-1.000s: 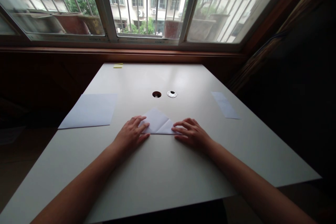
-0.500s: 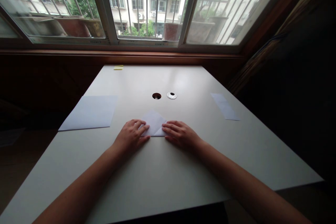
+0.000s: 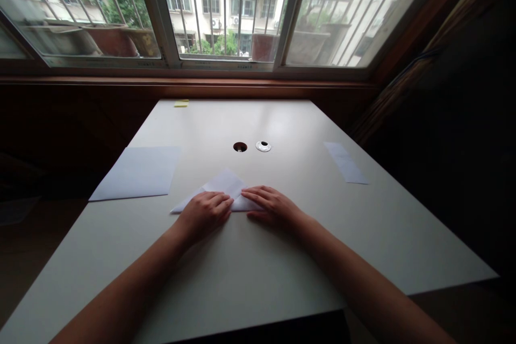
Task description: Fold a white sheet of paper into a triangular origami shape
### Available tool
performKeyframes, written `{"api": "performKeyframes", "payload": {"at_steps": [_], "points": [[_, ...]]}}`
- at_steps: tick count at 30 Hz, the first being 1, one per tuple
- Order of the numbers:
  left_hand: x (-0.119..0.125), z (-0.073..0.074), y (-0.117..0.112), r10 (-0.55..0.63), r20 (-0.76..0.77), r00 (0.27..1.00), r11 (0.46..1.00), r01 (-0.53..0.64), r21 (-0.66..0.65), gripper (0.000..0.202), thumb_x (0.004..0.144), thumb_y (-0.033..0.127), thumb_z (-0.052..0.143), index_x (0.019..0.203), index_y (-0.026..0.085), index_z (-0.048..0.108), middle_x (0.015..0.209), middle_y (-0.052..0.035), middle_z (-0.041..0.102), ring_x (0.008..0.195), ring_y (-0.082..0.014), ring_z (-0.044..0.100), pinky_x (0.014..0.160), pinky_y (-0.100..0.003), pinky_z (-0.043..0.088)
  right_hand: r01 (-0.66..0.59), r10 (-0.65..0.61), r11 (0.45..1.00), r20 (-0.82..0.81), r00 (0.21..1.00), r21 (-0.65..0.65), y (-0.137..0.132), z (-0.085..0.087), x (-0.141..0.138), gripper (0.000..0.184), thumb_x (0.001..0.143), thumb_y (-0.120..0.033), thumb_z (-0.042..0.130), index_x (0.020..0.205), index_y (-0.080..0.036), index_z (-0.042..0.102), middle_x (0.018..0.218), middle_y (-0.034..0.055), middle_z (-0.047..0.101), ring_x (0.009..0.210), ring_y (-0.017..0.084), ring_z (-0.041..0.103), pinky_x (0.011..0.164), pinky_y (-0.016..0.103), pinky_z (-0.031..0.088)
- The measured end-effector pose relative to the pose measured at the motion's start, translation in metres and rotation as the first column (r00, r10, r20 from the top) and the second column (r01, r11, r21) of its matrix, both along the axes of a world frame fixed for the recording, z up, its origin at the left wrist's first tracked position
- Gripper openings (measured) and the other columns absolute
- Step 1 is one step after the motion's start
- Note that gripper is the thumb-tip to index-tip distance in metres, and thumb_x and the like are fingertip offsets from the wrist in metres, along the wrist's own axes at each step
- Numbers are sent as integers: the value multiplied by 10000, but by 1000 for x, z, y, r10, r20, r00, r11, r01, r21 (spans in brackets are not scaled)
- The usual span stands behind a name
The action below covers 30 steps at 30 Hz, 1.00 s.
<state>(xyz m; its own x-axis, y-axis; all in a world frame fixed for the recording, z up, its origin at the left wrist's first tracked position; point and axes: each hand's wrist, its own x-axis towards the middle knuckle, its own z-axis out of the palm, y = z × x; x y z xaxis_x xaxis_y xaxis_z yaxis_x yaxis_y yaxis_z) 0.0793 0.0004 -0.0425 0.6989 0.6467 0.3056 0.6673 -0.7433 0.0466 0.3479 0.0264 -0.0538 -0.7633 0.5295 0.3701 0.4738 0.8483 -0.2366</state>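
A folded white sheet of paper point(image 3: 224, 180) lies on the table in front of me, its peak pointing away and a long, thin corner stretching out to the left. My left hand point(image 3: 207, 214) is closed at the paper's near edge, with bent fingers on top and the thumb at the front, pinching a folded part. Flat on the right half rests my right hand point(image 3: 274, 207), its fingers stretched towards the middle crease and its thumb apart along the near edge. Both hands cover parts of the folds.
On the white table point(image 3: 258, 269), a larger paper sheet point(image 3: 137, 172) lies left and a narrow paper strip point(image 3: 345, 163) right. Beyond the folded paper are a round cable hole point(image 3: 240, 147) and its loose ring cover point(image 3: 263, 146). A yellow note point(image 3: 181, 103) sits at the far edge.
The paper's left corner now sticks out past my left hand, which has turned inward with its fingers more bent. My right hand has shifted slightly left over the paper.
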Motion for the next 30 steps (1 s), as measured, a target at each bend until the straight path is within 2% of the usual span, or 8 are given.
{"api": "performKeyframes", "payload": {"at_steps": [7, 10, 15, 19, 23, 27, 30], "points": [[0, 1, 0, -5, -12, 1000, 999, 6, 47, 235, 978, 244, 456, 1136, 216, 628, 1111, -65, 714, 1061, -212, 672, 812, -331, 551, -14, 11, 999, -67, 998, -40, -2, 0, 6, 558, 926, -364, 593, 1441, -216, 435, 1345, 120, 593, 1225, 261, 557, 1032, 446, 497], [0, 1, 0, -9, 12, 1000, 998, 9, 56, 221, 974, 244, 466, 1110, 222, 639, 1079, -59, 718, 991, -191, 690, 793, -306, 550, 1, -4, 1000, -98, 995, -24, -2, -1, 9, 512, 925, -292, 590, 1413, -198, 467, 1321, 124, 607, 1215, 250, 558, 1024, 430, 509], [0, -2, 0, -22, 68, 997, 997, 16, 82, 202, 962, 231, 488, 1075, 222, 654, 1048, -51, 718, 930, -171, 694, 758, -278, 548, 46, -38, 998, -148, 988, 48, 1, -7, 16, 328, 885, -117, 568, 1194, -210, 630, 1210, 98, 672, 1096, 238, 615, 927, 421, 562], [0, -2, 1, -39, 57, 998, 996, 35, 78, 220, 951, 258, 520, 1136, 226, 636, 1101, -46, 708, 993, -200, 674, 778, -321, 551, 77, -59, 994, -201, 978, 84, -1, -8, 13, 245, 885, -104, 579, 1080, -227, 663, 1066, 78, 718, 971, 214, 652, 833, 383, 584], [6, -1, -1, -74, 71, 995, 992, 66, 111, 256, 934, 290, 566, 1172, 220, 629, 1099, -62, 708, 986, -227, 656, 813, -372, 538, 54, -29, 994, -235, 972, 98, -6, -3, 6, 240, 891, -105, 582, 1081, -231, 655, 1052, 80, 718, 957, 209, 655, 818, 372, 580], [12, -1, -4, -66, 120, 991, 983, 44, 177, 198, 933, 195, 553, 1101, 203, 657, 1008, -56, 729, 874, -204, 657, 754, -348, 528, 15, 3, 998, -276, 961, 62, -10, 2, 1, 277, 897, -112, 589, 1141, -235, 636, 1080, 79, 712, 964, 205, 650, 832, 370, 572], [10, 0, -4, -48, 178, 983, 977, 9, 212, 200, 918, 171, 571, 1095, 196, 661, 999, -57, 735, 870, -200, 655, 755, -344, 528, 29, -20, 999, -317, 948, 23, -9, 4, 4, 333, 893, -144, 623, 1212, -239, 611, 1103, 86, 704, 985, 213, 641, 845, 382, 566]]}}
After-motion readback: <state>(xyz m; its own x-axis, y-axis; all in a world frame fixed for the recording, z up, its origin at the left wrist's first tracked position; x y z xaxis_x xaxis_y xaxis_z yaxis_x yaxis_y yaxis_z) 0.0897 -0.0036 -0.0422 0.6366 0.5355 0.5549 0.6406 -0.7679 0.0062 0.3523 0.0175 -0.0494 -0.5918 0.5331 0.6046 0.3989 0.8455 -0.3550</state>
